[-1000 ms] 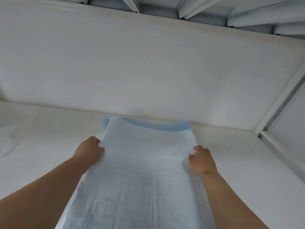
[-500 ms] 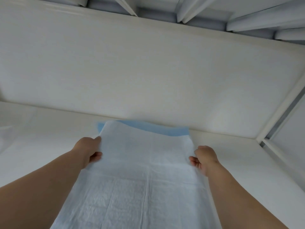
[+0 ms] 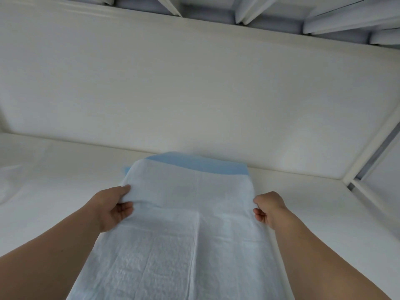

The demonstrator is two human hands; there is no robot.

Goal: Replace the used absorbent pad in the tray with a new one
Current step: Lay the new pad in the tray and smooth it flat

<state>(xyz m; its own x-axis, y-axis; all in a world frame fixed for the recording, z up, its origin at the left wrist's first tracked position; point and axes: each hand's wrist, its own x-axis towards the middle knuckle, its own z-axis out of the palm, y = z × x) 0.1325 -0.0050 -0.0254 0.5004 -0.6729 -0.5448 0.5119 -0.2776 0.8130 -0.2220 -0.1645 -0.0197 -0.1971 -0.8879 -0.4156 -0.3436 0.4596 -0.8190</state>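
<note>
The pad [image 3: 184,230] lies spread along the white tray floor [image 3: 324,213], its far end lifted with the blue back side showing, near the tray's back wall [image 3: 194,94]; the left hand [image 3: 112,208] pinches its left edge, thumb on top, fingers curled underneath; the right hand [image 3: 268,210] grips the right edge, fingers curled around it, the pad stretched between both hands.

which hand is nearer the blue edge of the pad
Left, though only slightly. The left hand grips the pad at its left side, a little below the blue edge; the right hand grips the right side, marginally lower.
</note>
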